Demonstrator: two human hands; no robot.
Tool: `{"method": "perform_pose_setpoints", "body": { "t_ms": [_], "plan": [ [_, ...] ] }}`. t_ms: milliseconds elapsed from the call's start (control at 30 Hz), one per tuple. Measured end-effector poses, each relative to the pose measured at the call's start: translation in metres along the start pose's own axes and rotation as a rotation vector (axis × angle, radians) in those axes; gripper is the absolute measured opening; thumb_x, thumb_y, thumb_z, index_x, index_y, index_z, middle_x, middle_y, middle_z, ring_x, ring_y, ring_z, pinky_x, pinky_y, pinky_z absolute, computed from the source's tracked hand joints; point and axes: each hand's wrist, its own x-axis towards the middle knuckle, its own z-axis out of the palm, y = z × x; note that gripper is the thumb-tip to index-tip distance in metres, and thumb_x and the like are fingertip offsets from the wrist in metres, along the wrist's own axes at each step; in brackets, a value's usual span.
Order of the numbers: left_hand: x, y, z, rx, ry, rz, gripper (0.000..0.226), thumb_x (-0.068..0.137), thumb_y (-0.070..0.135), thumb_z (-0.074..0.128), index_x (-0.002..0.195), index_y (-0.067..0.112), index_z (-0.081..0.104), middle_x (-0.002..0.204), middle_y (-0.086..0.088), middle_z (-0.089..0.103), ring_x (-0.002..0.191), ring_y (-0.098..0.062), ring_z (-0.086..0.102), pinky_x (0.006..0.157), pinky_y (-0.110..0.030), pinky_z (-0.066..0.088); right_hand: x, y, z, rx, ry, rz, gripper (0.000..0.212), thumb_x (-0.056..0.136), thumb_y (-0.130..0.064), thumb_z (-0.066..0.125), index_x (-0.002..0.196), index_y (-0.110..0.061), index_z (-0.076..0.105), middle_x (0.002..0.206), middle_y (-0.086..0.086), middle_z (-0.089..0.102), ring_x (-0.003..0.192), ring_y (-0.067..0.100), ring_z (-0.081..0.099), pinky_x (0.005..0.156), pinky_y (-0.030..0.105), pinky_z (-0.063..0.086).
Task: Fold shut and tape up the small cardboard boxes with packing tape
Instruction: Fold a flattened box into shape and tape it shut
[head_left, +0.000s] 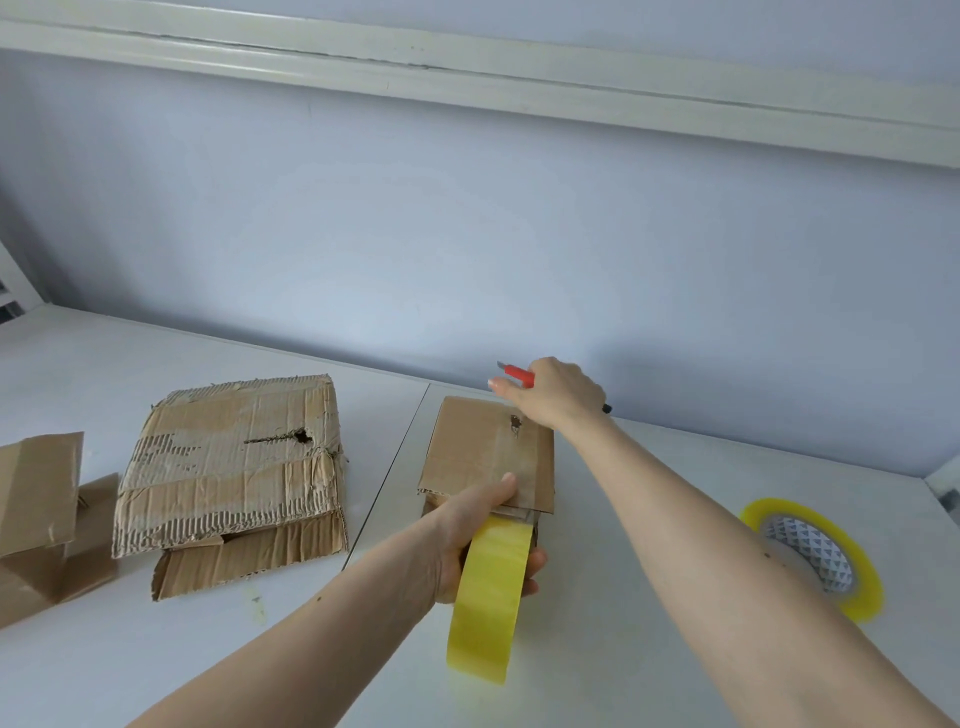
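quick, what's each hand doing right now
Left hand: fingers curled round the yellow tape roll, thumb on the small cardboard box.
Right hand: holding the red utility knife above the box's far edge.

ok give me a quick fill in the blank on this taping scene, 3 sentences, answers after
1. The left hand grips a roll of ____ tape.
2. The right hand holds a cutter with a ____ body beyond the small box.
3. A second tape roll lies flat on the table, to the ____ of the right forearm.

Answers: yellow; red; right
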Motion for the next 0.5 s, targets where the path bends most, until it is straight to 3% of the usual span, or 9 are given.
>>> {"method": "perform_pose_setpoints", "body": {
  "t_ms": [100, 200, 300, 400, 500],
  "plan": [
    [-0.005, -0.001, 0.002, -0.017, -0.006, 0.014, 0.054, 0.096, 0.051, 0.059, 0.114, 0.000, 0.057, 0.070, -0.016, 0.064, 0.051, -0.024, 0.064, 0.053, -0.032, 0.056, -0.004, 0.004, 0.022, 0.031, 0.021, 0.027, 0.057, 0.087, -0.075, 0.052, 0.083, -0.018, 0.050, 0.086, -0.001, 0.064, 0.086, 0.025, 0.065, 0.067, 0.031, 0.041],
    [-0.015, -0.005, 0.002, -0.038, -0.019, 0.042, 0.044, 0.088, 0.034, 0.072, 0.111, 0.000, 0.058, 0.075, -0.017, 0.065, 0.053, -0.024, 0.064, 0.057, -0.034, 0.057, -0.006, 0.002, 0.029, -0.039, 0.125, 0.035, 0.061, 0.085, -0.078, 0.050, 0.090, -0.018, 0.048, 0.095, 0.001, 0.064, 0.094, 0.028, 0.062, 0.075, 0.036, 0.038],
    [-0.028, -0.012, 0.003, -0.098, -0.050, 0.104, 0.028, 0.084, 0.012, 0.071, 0.107, 0.001, 0.060, 0.092, -0.022, 0.070, 0.064, -0.027, 0.069, 0.071, -0.040, 0.059, -0.012, -0.003, 0.026, -0.186, 0.263, 0.006, 0.061, 0.086, -0.078, 0.049, 0.095, -0.019, 0.042, 0.099, 0.003, 0.060, 0.098, 0.028, 0.057, 0.078, 0.039, 0.033],
    [-0.038, -0.020, 0.005, -0.091, 0.006, 0.185, 0.026, 0.088, 0.004, 0.070, 0.111, -0.004, 0.061, 0.102, -0.027, 0.073, 0.077, -0.033, 0.074, 0.084, -0.046, 0.058, -0.018, -0.005, 0.022, -0.295, 0.333, -0.036, 0.059, 0.089, -0.075, 0.047, 0.102, -0.017, 0.047, 0.099, 0.003, 0.059, 0.097, 0.025, 0.055, 0.077, 0.037, 0.031],
    [-0.044, -0.025, 0.007, 0.018, 0.062, 0.267, 0.029, 0.095, 0.014, 0.067, 0.119, 0.003, 0.055, 0.097, -0.026, 0.074, 0.079, -0.036, 0.074, 0.071, -0.041, 0.060, -0.023, -0.008, 0.023, -0.346, 0.358, -0.057, 0.059, 0.092, -0.072, 0.044, 0.107, -0.015, 0.052, 0.100, 0.004, 0.061, 0.097, 0.025, 0.056, 0.078, 0.037, 0.031]
  ]
}}
